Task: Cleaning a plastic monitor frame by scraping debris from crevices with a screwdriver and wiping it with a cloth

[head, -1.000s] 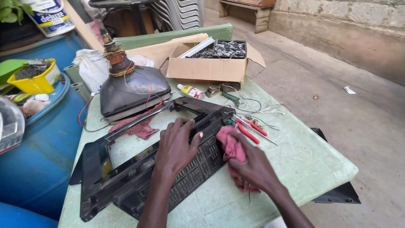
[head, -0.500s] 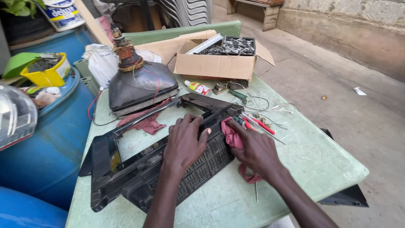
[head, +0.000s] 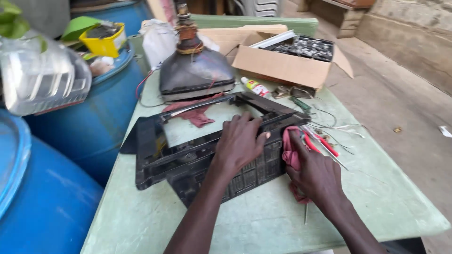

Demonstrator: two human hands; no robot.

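Observation:
A black plastic television casing (head: pixel 188 150) lies on the pale green table (head: pixel 376 202). My left hand (head: pixel 240 143) rests flat on its top edge, fingers spread, pressing it down. My right hand (head: pixel 315 171) grips a pink-red rag (head: pixel 290 150) and holds it against the casing's right end. Behind the casing a bare picture tube (head: pixel 195 73) lies face down with its neck pointing up.
An open cardboard box (head: pixel 282 66) of dark parts stands at the back. Red-handled pliers (head: pixel 320 141), wires and a small tube (head: pixel 254 86) lie right of the casing. A second red rag (head: pixel 195 113) lies under the tube. Blue barrels (head: pixel 89 127) crowd the left side.
The view has shifted closer and to the right. My right hand with the rag has slid slightly down along the casing's right end; my left hand stays pressed on top.

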